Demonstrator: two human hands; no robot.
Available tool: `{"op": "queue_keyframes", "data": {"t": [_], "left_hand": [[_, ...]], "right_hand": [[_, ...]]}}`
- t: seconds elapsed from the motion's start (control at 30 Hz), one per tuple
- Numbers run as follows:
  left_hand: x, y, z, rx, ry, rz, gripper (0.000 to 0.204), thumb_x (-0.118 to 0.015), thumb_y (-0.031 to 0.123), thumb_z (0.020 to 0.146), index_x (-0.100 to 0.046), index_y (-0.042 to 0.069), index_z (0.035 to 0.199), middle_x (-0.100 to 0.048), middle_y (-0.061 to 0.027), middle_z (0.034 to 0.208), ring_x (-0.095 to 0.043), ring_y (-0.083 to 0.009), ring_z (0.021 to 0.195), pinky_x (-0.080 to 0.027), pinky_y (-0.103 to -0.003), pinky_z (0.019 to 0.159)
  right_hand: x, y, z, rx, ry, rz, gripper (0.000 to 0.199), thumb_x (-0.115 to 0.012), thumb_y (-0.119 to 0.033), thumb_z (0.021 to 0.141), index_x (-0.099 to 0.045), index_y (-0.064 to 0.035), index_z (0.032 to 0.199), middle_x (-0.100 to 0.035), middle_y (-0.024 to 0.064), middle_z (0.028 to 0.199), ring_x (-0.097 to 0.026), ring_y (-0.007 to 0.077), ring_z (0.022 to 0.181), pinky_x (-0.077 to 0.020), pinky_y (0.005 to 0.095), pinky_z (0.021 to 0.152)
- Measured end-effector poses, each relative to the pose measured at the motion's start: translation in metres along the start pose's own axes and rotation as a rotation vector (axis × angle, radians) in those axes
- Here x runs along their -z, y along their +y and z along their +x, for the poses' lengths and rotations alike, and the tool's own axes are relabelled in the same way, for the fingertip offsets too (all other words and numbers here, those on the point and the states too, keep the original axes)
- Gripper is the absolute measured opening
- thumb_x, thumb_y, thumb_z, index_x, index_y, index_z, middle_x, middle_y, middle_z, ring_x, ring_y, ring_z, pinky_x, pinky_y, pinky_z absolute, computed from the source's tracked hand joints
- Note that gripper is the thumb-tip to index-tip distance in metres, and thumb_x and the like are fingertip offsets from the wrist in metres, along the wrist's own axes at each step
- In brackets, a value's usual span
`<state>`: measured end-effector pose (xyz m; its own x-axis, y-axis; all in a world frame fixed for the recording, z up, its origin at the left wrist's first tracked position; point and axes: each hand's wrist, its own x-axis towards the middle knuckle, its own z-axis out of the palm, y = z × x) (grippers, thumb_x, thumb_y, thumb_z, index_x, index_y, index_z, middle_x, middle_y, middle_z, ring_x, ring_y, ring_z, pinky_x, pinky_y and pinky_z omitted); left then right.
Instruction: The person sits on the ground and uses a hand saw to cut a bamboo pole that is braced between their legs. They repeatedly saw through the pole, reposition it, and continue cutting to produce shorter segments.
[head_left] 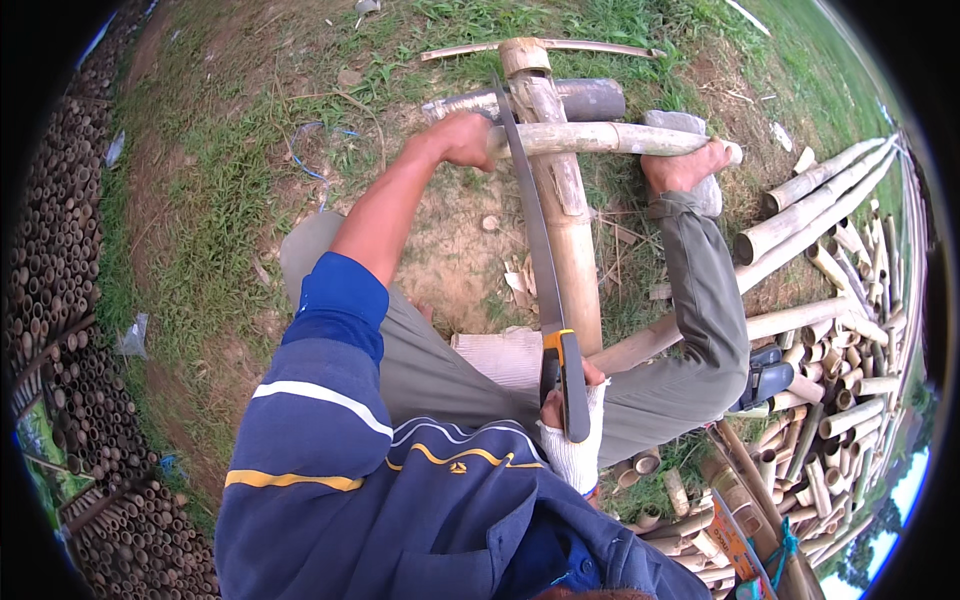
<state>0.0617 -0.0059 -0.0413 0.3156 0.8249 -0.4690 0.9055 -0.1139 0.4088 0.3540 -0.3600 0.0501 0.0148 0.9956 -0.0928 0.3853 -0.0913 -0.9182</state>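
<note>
My left hand is closed around the left end of a short bamboo pole. That pole lies across a thick upright-running bamboo post, with its right end under my bare foot. In my right hand is the black and yellow handle of a handsaw. A white knitted covering wraps this hand's wrist. The long blade points away from me and crosses the pole close to my left hand. Whether its teeth have entered the bamboo, I cannot tell.
Beneath the post lies a dark log, with a grey stone near my foot. Cut bamboo pieces heap up on the right beside longer poles. Stacked bamboo lines the left. A second saw sits at lower right.
</note>
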Motion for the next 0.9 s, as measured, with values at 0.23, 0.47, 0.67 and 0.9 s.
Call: {"op": "queue_keyframes", "data": {"t": [0.23, 0.47, 0.67, 0.9], "left_hand": [[-0.001, 0.007, 0.003, -0.061, 0.136, 0.06, 0.066, -0.089, 0.038, 0.073, -0.073, -0.006, 0.119, -0.076, -0.027, 0.112, -0.075, -0.0385, 0.102, -0.059, -0.045, 0.097], [0.011, -0.007, 0.012, 0.0, 0.055, 0.025, 0.067, -0.089, 0.036, 0.071, -0.073, -0.005, 0.122, -0.076, -0.0254, 0.114, -0.074, -0.0362, 0.104, -0.058, -0.043, 0.098], [-0.003, 0.004, 0.004, 0.06, 0.052, -0.019, 0.065, -0.091, 0.036, 0.076, -0.073, -0.006, 0.123, -0.075, -0.0261, 0.12, -0.073, -0.0354, 0.114, -0.057, -0.044, 0.102], [-0.008, 0.011, 0.009, 0.036, 0.193, 0.051, 0.063, -0.092, 0.035, 0.073, -0.075, -0.004, 0.12, -0.076, -0.0252, 0.118, -0.074, -0.0344, 0.112, -0.058, -0.044, 0.099]], "right_hand": [[-0.056, -0.002, 0.176, 0.174, 0.001, 0.136, 0.049, -0.064, -0.002, 0.097, -0.051, -0.005, 0.144, -0.061, 0.0047, 0.108, -0.06, 0.0129, 0.091, -0.0508, 0.0291, 0.087], [-0.032, -0.008, 0.106, 0.118, -0.055, 0.054, 0.059, -0.066, 0.003, 0.091, -0.048, -0.0034, 0.147, -0.06, 0.0044, 0.1, -0.058, 0.0112, 0.087, -0.0513, 0.0281, 0.083], [0.022, -0.021, 0.002, -0.103, -0.061, 0.133, 0.053, -0.061, -0.002, 0.096, -0.047, -0.0032, 0.148, -0.058, 0.0053, 0.118, -0.058, 0.0122, 0.099, -0.0486, 0.0268, 0.092], [-0.071, -0.021, 0.18, 0.063, -0.014, 0.15, 0.049, -0.065, -0.001, 0.091, -0.054, -0.0018, 0.139, -0.066, 0.0126, 0.112, -0.065, 0.0214, 0.101, -0.0524, 0.034, 0.092]]}}
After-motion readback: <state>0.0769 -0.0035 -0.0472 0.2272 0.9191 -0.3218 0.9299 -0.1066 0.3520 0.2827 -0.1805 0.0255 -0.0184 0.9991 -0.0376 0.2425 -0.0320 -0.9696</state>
